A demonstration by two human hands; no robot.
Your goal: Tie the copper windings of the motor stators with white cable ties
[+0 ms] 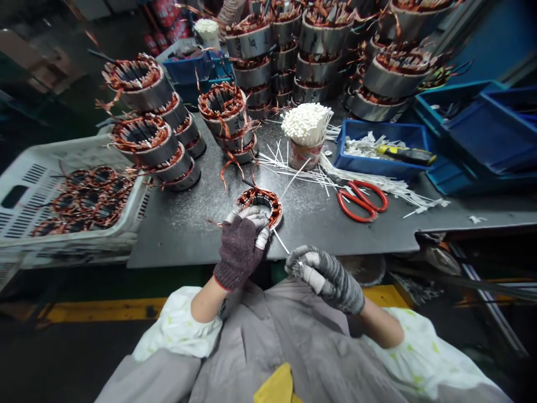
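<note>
A ring-shaped stator with copper windings (274, 207) lies near the table's front edge. My left hand (242, 240), in a dark purple glove with pale wrapped fingertips, grips its near left side. A white tie (280, 241) runs from the stator's near rim to my right hand (325, 275), which wears a grey striped glove. The fingers of that hand are pinched on the tie's end, just off the table edge. Another white strand (295, 180) slants up from the stator's right side towards a cup packed with white ties (306, 131).
Red-handled scissors (363, 200) lie right of the stator. Behind them, a blue bin (381, 148) holds white scraps and a yellow-black tool. Stacked stators (157, 151) stand at left and back. A white crate (71, 190) of wound rings sits far left, with loose ties around the cup.
</note>
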